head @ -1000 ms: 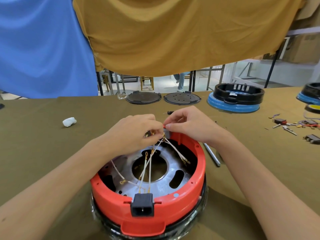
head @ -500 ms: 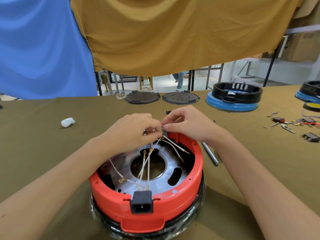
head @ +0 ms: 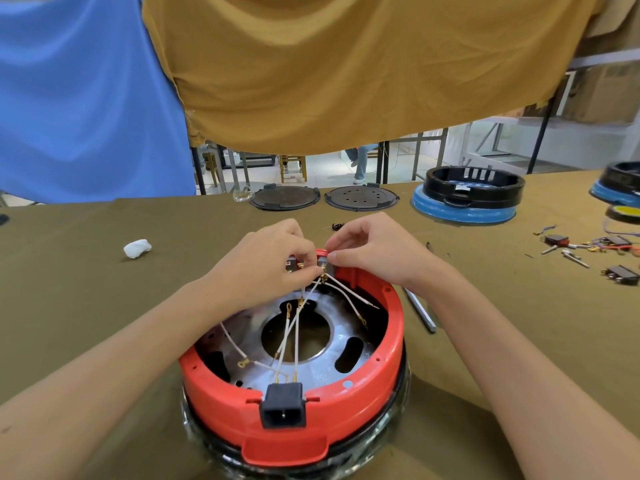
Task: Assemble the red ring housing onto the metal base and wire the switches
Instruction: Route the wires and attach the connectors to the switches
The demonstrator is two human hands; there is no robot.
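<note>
Both hands had crept a little closer together at the far rim of the red ring (head: 360, 403) since the earlier frame, and the white wires (head: 289, 336) hung a touch differently. That ring sat on the metal base (head: 320, 367), near the front edge of the surface (head: 86, 299), with a black power socket (head: 284, 405) clipped into its near wall. The wires ran up from behind the socket, across the base's round centre hole, to the far rim, their brass ends showing. The left hand (head: 266, 263) had its fingertips pinched on a wire end at a small switch (head: 325, 265) set in the far rim. The right hand (head: 375, 251) pinched that same switch from the other side, fingers curled.

Just to the right of the ring a slim metal tool (head: 419, 311) lay flat. Toward the left edge sat a crumpled white wad (head: 137, 248). Along the far edge lay two dark round plates (head: 284, 198), (head: 362, 198), and to their right a black ring on a blue base (head: 465, 195). Loose switches and wires (head: 588, 245) were scattered by the right edge. Blue (head: 86, 98) and mustard (head: 346, 64) cloths hung behind the surface.
</note>
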